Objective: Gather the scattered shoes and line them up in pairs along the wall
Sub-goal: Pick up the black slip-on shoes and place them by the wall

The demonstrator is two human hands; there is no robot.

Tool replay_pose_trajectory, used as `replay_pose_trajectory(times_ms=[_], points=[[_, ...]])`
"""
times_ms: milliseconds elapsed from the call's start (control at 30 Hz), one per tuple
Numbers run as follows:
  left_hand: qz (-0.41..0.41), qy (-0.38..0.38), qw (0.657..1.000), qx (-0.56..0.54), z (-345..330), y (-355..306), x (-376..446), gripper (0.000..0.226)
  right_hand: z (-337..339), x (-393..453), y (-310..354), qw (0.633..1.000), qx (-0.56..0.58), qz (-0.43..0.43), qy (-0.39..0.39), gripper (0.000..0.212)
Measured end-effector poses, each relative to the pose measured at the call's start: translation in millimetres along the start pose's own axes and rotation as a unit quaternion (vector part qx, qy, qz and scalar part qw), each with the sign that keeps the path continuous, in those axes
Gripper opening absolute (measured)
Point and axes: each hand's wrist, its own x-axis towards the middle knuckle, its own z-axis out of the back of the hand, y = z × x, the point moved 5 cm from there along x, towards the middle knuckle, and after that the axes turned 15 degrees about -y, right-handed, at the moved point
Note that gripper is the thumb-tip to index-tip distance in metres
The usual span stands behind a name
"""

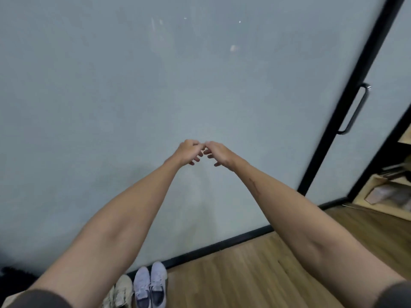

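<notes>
Both my arms stretch out in front of the pale grey wall [111, 107]. My left hand [189, 152] and my right hand [216, 153] hang close together at mid-height, fingertips nearly touching, fingers loosely curled, holding nothing. Low in the view a pair of light grey sneakers [151, 285] stands side by side with toes at the black baseboard [222, 245]. Just left of it a beige sneaker [121, 291] also points at the wall, partly hidden by my left arm.
Wooden floor [244, 274] runs along the wall to the right. A black-framed frosted sliding door with a black handle [353, 107] stands at right. Beyond it, wooden shelves [387, 192] hold items. Something dark lies at the far left edge [13, 278].
</notes>
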Motion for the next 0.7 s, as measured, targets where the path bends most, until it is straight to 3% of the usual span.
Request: replay_pose_trajectory(times_ms=[367, 700], points=[[-0.088, 0.141, 0.986, -0.024, -169.0, -93.9, -19.4, 0.029, 172.9, -46.4, -110.1, 0.984, -0.030, -0.111, -0.140, 0.047], [-0.196, 0.257, 0.946, 0.007, -373.0, -207.9, -85.3, 0.031, 361.4, -120.0, -229.1, 0.956, -0.025, -0.162, -0.244, 0.049]])
